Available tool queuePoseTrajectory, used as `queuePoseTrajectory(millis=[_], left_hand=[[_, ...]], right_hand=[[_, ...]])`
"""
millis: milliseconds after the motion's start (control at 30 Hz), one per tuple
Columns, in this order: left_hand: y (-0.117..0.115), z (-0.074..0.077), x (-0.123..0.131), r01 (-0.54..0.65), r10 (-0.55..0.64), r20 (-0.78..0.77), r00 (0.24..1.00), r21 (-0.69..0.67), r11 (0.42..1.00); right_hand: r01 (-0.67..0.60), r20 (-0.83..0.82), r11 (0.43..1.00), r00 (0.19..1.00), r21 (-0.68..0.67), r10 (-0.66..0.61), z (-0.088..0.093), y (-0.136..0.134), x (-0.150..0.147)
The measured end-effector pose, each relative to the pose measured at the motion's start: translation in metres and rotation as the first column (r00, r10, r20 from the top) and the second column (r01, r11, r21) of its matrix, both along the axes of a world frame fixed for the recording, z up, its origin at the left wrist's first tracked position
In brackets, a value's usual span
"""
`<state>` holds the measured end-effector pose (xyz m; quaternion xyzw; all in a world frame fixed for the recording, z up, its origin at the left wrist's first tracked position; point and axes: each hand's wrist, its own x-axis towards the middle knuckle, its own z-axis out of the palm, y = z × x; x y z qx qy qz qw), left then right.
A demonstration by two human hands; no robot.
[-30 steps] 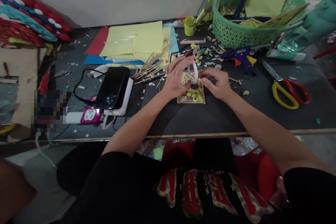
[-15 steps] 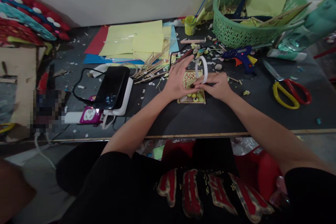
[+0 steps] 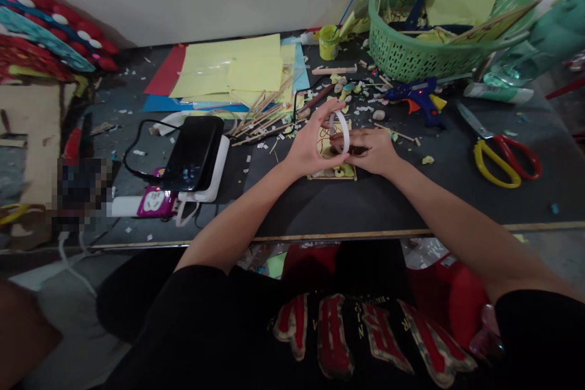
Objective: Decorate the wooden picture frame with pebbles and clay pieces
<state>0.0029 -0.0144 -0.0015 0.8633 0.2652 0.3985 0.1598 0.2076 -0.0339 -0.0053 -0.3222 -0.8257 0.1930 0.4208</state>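
Observation:
My left hand curves around a thin white ring, its thumb at the lower edge and a fingertip at the top. Reaching in from the right, my right hand has its fingers stretched toward the ring, partly behind its band, with the thumb apart below them. Beneath both hands lies a small framed picture with red curling lines on pale yellow. Pebbles, some painted yellow, sit along its lower edge. My hands cover much of the picture.
Behind are yellow paper sheets, wooden sticks, a yellow paint pot and a green basket. To the right lie a blue glue gun and scissors. A black phone is at left.
The white ring has moved left and lower, from above my right hand into my left hand's grasp. My right fingers have stretched out from a pinch over the picture.

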Motion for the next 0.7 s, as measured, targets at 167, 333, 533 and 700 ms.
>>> queuePoseTrajectory(millis=[167,333,533,700], left_hand=[[0.003,0.0,-0.004,-0.102,0.102,0.008,0.995,0.078,0.992],[0.006,0.0,-0.005,-0.09,0.089,0.014,0.996,0.15,0.985],[0.011,-0.003,-0.009,-0.12,0.129,-0.03,0.991,0.221,0.968],[0.016,-0.009,-0.012,-0.142,0.173,-0.111,0.979,0.244,0.959]], right_hand=[[0.071,-0.085,0.994,0.993,-0.077,-0.078,0.005,-0.006,0.0],[0.174,-0.19,0.977,0.962,-0.125,-0.196,0.002,-0.007,-0.001],[0.247,-0.126,0.965,0.964,0.094,-0.235,0.008,-0.004,0.001],[0.21,0.008,0.96,0.977,0.187,-0.215,0.009,-0.002,0.002]])
